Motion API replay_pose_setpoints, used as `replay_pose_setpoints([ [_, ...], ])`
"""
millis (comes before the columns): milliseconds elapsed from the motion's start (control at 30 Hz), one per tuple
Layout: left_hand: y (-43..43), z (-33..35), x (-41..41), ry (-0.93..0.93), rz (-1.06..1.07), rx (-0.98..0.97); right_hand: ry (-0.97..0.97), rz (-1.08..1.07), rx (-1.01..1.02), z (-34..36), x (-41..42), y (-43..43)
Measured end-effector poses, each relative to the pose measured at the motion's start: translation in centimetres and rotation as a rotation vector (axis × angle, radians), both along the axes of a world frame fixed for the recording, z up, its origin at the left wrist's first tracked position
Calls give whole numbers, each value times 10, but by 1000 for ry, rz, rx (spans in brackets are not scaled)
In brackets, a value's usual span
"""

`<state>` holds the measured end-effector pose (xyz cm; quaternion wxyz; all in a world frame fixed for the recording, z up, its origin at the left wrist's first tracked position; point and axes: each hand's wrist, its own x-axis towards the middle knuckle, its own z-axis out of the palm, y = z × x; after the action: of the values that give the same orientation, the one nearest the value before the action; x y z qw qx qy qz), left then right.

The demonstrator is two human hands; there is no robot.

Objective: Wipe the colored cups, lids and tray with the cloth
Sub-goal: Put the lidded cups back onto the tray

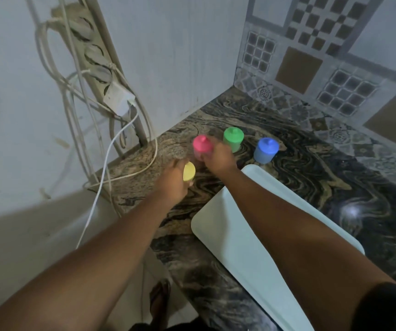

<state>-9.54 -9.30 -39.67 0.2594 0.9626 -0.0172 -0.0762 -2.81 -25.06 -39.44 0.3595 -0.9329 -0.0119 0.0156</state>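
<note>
Since no cloth shows, wiping: none evident; everything remains.
Your left hand (174, 185): grips yellow cup (189, 172).
Your right hand (219, 157): grips pink cup (201, 144).

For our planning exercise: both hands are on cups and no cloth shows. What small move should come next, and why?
Probably stand the yellow cup on the counter beside the pink cup: the left hand holds it, the right hand grips the pink one, so neither hand is free for a cloth.

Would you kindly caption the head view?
Left hand holds a yellow item, right hand grips the pink cup; green cup and blue cup stand beyond the tray.
</note>
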Motion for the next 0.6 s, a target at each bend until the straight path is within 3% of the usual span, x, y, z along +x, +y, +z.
replay_pose_setpoints([
  [367,1,2,0,-56,17,-49,-65,-36,100,-8,-3,2],
  [600,-28,38,8,-230,-59,-120,-302,-218,224,15,-42,-41],
])
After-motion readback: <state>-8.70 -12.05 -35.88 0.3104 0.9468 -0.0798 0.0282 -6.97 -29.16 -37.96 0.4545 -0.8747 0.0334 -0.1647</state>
